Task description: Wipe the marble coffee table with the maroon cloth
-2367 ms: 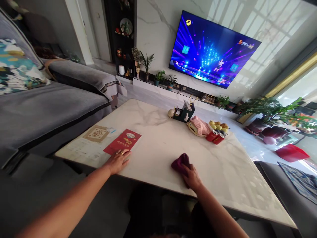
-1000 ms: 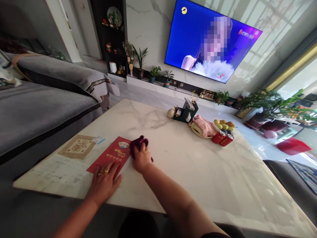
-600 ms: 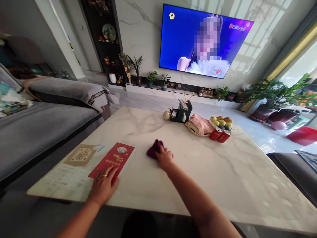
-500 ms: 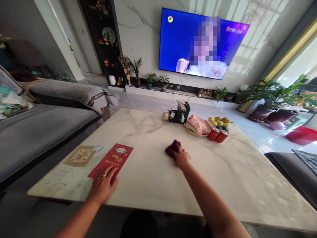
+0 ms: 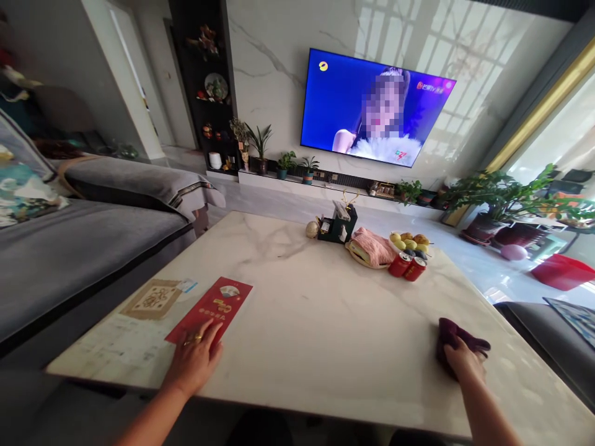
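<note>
My right hand (image 5: 466, 361) is closed on a dark purple cloth (image 5: 450, 339), pressing it against the right part of the pale marble table (image 5: 297, 347). Part of the cloth bunches out past my fingers. On the left, my left hand (image 5: 198, 356), with a gold ring on one finger, lies with fingers stretched over the near end of a red printed packet (image 5: 227, 303). That packet rests flat on the table. Beside it, to the left, is a brown patterned mat (image 5: 151, 299) with a small blue-and-white slip at its corner.
Toward the far edge stand a dark green tissue box organizer (image 5: 344, 223), a round ornament (image 5: 312, 230), a pink cloth (image 5: 373, 246) over a basket, a fruit plate with pears (image 5: 400, 244) and two red cans (image 5: 415, 269). A grey sofa (image 5: 116, 235) flanks the table's left side.
My right hand has swept the purple cloth from the table's middle to the right and nearer to me. My left hand stays on the red packet. The view has tilted up slightly.
</note>
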`<state>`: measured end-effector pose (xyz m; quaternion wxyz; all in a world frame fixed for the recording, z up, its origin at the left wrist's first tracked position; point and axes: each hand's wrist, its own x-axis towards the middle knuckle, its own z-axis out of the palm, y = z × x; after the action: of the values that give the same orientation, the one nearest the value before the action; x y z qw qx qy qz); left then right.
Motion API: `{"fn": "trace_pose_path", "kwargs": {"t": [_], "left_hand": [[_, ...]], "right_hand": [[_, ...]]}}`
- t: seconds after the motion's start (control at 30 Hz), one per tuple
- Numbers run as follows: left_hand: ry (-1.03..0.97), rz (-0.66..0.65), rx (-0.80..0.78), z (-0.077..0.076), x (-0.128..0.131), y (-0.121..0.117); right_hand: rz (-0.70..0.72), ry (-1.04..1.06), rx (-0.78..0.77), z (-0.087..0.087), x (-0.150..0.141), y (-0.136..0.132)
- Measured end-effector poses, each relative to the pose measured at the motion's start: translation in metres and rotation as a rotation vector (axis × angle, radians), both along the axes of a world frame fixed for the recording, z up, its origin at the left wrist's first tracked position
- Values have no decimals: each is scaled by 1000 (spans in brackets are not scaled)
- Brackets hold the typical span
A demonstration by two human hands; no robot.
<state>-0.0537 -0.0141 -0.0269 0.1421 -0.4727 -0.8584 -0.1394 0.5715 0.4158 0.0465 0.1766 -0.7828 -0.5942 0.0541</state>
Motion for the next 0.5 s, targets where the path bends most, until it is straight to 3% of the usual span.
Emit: {"fn": "trace_pose_path", "kwargs": {"t": [0.07,0.17,0.23,0.37,0.5], "left_hand": [[11,3,-12,-2,1,0],[12,1,-20,-5,1,-1],[12,-3,-10,-7,0,-3],[15,-11,14,-11,0,-5],[6,-22,32,-17,0,-8]], "right_hand": [[-20,-3,-75,0,-39,3],[111,-26,-116,12,-140,-4],[339,-105,-161,23,-222,-17],[572,-114,-154,34,-380,-53],[892,-104,-136,33,-506,-102]]}}
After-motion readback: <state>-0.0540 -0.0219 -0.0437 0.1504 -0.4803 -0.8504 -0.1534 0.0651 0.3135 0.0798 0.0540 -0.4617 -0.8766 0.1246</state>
